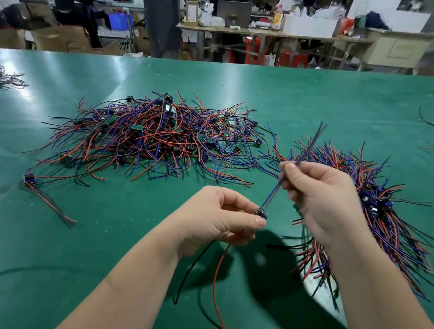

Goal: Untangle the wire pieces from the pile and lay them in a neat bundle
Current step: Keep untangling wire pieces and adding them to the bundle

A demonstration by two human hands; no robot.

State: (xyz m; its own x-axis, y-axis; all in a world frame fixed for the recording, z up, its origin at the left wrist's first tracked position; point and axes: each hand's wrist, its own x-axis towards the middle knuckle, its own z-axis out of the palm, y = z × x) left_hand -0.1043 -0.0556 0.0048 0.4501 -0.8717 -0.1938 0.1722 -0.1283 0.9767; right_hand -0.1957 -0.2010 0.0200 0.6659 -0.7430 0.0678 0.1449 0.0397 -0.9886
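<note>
Left hand pinches the wire piece by its stiff end, right hand pinching its blue leads, just right of the pile. Looks light and floppy, so I'd hold that stiff end.

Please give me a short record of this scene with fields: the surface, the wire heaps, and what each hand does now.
surface: green table
tangled pile: red, blue and black wires, crossing each other, centre-left
bundle: wires lying roughly side by side, at the right, partly behind the right forearm
left hand: pinches the small dark part of one wire piece; red and black wires hang below it
right hand: pinches the blue wires of the same piece, above the table
</note>
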